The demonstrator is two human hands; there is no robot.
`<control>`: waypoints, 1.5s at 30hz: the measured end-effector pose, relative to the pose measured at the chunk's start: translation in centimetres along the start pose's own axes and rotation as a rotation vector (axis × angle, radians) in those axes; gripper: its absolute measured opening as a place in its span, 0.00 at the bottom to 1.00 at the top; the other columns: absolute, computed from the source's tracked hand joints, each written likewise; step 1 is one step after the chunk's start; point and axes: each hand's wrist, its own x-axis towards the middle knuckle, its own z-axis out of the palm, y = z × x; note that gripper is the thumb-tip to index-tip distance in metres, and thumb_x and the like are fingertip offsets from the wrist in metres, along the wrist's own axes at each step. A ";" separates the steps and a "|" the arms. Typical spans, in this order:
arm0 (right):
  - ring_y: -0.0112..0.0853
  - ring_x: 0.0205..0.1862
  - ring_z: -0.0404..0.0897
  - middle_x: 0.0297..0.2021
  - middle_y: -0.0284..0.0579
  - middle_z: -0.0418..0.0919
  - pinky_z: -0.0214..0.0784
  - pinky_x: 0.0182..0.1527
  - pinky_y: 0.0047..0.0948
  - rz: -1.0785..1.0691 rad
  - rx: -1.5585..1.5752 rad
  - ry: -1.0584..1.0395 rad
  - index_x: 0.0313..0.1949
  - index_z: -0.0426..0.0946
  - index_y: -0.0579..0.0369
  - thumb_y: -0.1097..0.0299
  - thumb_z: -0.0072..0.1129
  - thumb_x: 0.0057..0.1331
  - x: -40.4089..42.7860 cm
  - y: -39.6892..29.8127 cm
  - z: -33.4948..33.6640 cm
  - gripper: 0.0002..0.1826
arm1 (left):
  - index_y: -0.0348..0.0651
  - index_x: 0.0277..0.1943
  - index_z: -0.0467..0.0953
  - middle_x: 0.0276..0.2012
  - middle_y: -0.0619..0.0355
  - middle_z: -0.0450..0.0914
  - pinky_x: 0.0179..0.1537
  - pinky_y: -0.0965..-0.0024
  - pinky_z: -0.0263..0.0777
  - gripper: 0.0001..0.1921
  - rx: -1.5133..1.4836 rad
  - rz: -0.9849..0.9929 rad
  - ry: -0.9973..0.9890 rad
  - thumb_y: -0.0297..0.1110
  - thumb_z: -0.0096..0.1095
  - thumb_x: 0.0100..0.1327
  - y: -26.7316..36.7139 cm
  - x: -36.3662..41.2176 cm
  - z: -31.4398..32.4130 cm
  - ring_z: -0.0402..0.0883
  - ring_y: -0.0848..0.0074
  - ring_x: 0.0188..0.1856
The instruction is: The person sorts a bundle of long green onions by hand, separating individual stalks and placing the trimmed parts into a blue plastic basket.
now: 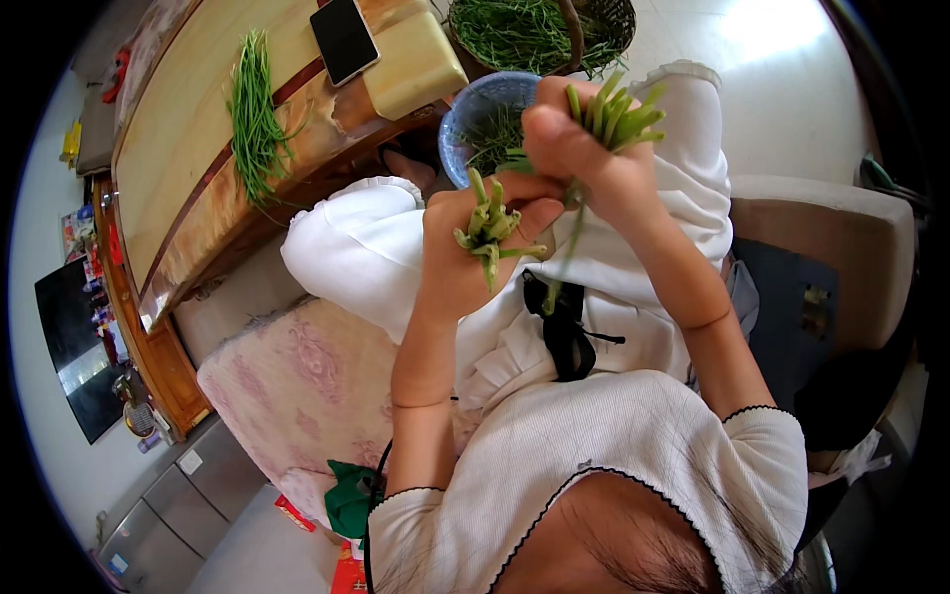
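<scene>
My left hand point(453, 237) is closed around a bunch of green stalks point(490, 226), their pale ends facing up toward me. Slightly higher in the picture, my right hand point(568, 141) grips another bunch of stalks point(620, 119), thicker ends pointing up and right. One loose stalk point(570, 260) dangles below the place where the hands meet; which fingers hold it I cannot tell. Beneath and behind the hands stands a blue plastic basin point(459, 111) with green trimmings point(493, 141) inside, partly hidden by my right hand. Both hands are above my lap.
At the left, a bundle of chive-like greens point(256, 119) lies on a polished table point(178, 126) near a dark-screened tablet or phone point(345, 41). A handled wicker basket point(627, 33) full of greens point(512, 30) stands beyond the basin. A padded armrest point(824, 204) is at my right.
</scene>
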 end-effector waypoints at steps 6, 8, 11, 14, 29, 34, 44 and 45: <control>0.20 0.07 0.57 0.09 0.39 0.61 0.53 0.11 0.17 0.001 0.103 0.298 0.19 0.58 0.58 0.63 0.35 0.61 0.8 -1.3 -0.4 0.16 | 0.34 0.27 0.72 0.16 0.66 0.69 0.15 0.87 0.48 0.09 -0.251 -0.118 -0.128 0.33 0.54 0.53 0.6 -0.3 -0.2 0.59 0.90 0.14; 0.19 0.07 0.55 0.08 0.37 0.60 0.50 0.10 0.16 -0.029 0.168 0.134 0.20 0.58 0.57 0.62 0.35 0.62 0.8 -1.8 -1.1 0.15 | 0.34 0.26 0.71 0.14 0.66 0.67 0.14 0.87 0.47 0.09 -0.391 -0.105 -0.210 0.33 0.53 0.53 0.5 -0.3 -0.4 0.57 0.91 0.13; 0.17 0.06 0.51 0.08 0.34 0.57 0.45 0.08 0.15 -0.055 0.228 -0.057 0.22 0.57 0.56 0.64 0.36 0.61 0.7 -1.4 -2.4 0.12 | 0.33 0.25 0.70 0.11 0.66 0.64 0.12 0.87 0.44 0.10 -0.479 -0.117 -0.264 0.33 0.54 0.53 0.4 0.0 -0.7 0.55 0.91 0.12; 0.16 0.07 0.51 0.09 0.32 0.58 0.44 0.09 0.13 -0.011 0.172 -0.093 0.24 0.59 0.56 0.66 0.40 0.59 0.0 -1.5 -3.0 0.09 | 0.34 0.25 0.70 0.11 0.66 0.64 0.12 0.86 0.43 0.09 -0.537 -0.157 -0.296 0.32 0.55 0.52 0.3 0.2 -0.8 0.54 0.91 0.11; 0.12 0.16 0.58 0.16 0.29 0.67 0.46 0.17 0.11 0.095 -0.171 0.026 0.26 0.71 0.59 0.79 0.54 0.46 -2.0 -2.2 0.7 0.05 | 0.35 0.29 0.68 0.13 0.67 0.63 0.13 0.85 0.48 0.08 -0.393 -0.140 -0.063 0.30 0.55 0.50 -1.2 -0.1 -0.3 0.58 0.89 0.13; 0.14 0.16 0.60 0.14 0.29 0.64 0.50 0.18 0.14 0.090 -0.248 0.111 0.24 0.70 0.59 0.73 0.57 0.47 -1.6 -1.5 -0.2 0.06 | 0.34 0.25 0.67 0.08 0.65 0.59 0.10 0.85 0.44 0.18 -0.552 -0.084 0.018 0.43 0.43 0.58 -1.8 1.0 -0.3 0.50 0.88 0.07; 0.11 0.11 0.50 0.12 0.24 0.58 0.38 0.14 0.12 -0.006 -0.220 0.339 0.32 0.70 0.61 0.75 0.48 0.54 -0.4 -1.7 -0.5 0.06 | 0.31 0.28 0.65 0.18 0.49 0.73 0.18 0.75 0.69 0.17 -0.523 -0.142 0.285 0.41 0.40 0.58 -5.0 4.9 -2.8 0.73 0.70 0.18; 0.12 0.10 0.50 0.11 0.26 0.59 0.38 0.12 0.13 -0.011 -0.199 0.394 0.30 0.70 0.61 0.74 0.48 0.54 -0.3 -2.1 -1.1 0.05 | 0.32 0.28 0.66 0.20 0.49 0.73 0.20 0.74 0.69 0.17 -0.557 -0.177 0.328 0.41 0.40 0.58 -5.4 5.3 -3.3 0.74 0.70 0.19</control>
